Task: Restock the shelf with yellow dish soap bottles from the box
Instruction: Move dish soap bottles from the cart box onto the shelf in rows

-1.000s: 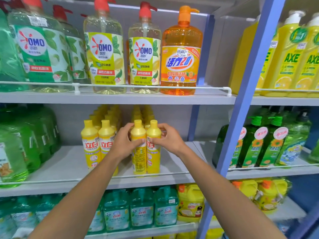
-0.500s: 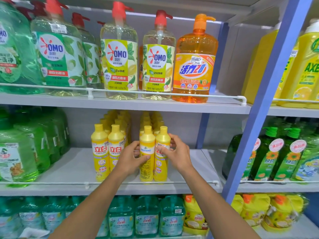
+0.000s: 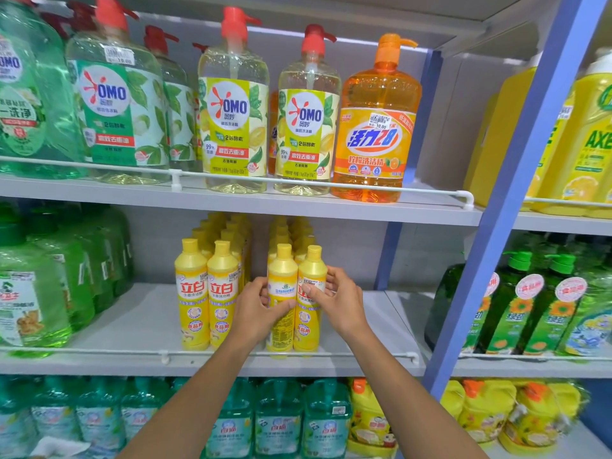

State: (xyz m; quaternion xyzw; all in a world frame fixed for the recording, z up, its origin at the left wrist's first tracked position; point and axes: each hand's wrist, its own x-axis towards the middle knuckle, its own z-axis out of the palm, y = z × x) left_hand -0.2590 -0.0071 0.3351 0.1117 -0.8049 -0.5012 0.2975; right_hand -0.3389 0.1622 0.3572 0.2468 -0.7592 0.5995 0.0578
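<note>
On the grey middle shelf (image 3: 132,326), two slim yellow plastic dish soap bottles stand upright and touching at the front rail. The left hand (image 3: 255,309) wraps its fingers (image 3: 281,308) around the left yellow plastic bottle (image 3: 282,286), thumb across its label. The right hand (image 3: 341,301) closes its fingers (image 3: 311,289) on the right yellow plastic bottle (image 3: 311,313). Just left of the left fingers stands another front pair of matching yellow bottles (image 3: 207,293), with rows behind both pairs.

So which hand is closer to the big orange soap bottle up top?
Right. The right hand rests on a yellow bottle almost straight below the orange bottle. The left hand grips the neighbouring yellow bottle, lower and farther left.
</note>
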